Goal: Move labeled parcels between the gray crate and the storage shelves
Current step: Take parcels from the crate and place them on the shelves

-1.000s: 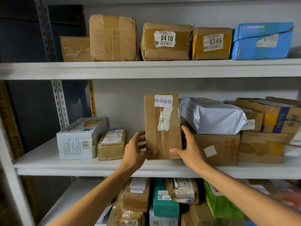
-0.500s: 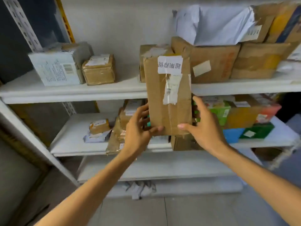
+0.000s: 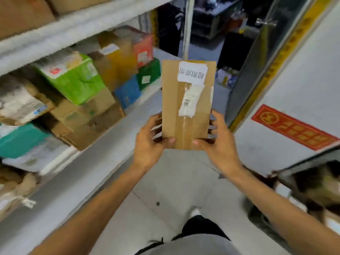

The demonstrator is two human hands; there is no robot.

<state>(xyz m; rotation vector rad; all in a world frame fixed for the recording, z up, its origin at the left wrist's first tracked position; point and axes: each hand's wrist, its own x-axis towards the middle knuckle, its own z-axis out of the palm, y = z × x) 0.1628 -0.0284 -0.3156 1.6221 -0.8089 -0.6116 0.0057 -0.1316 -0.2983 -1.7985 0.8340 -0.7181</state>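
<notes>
Parcel (image 3: 187,107) held over pale floor tiles (image 3: 174,181).
Your left grip (image 3: 149,142) and right grip (image 3: 219,142) pinch its lower edge; stocked shelves (image 3: 55,39) stand left.

Parcel (image 3: 187,105) was upright at centre, gripped between left hand (image 3: 149,142) and right hand (image 3: 219,142), above floor (image 3: 174,181). Shelves (image 3: 73,28) stood left, stacked boxes (image 3: 88,115) on lower tier. Wall (image 3: 303,80) lay right, sign (image 3: 294,127) on it. Doorway (image 3: 211,34) was behind parcel.

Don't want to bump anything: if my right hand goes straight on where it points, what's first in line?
Just the brown parcel your right hand grips; past it looks like open floor, though depth is unclear.
</notes>
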